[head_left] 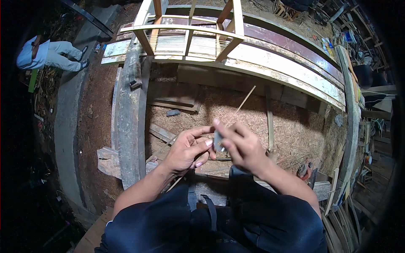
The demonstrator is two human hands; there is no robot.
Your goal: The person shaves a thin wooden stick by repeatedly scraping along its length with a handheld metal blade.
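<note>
My two hands meet in front of my lap over a small grey flat piece [217, 142] with a brownish patch; its kind I cannot make out. My left hand [190, 149] is closed, with the thumb and curled fingers at the piece's left edge. On the other side, my right hand [244, 147] pinches the piece between thumb and fingers and is slightly blurred. Part of the piece is hidden behind the fingers. Beyond the hands, a thin wooden stick [246, 98] slants up from the shavings.
A slatted wooden frame [187, 28] stands on the long plank bench [270, 71] ahead. Thick beams [128, 118] run along the left and right. Wood shavings [291, 130] and offcuts cover the ground. A seated person [50, 55] is at the far left.
</note>
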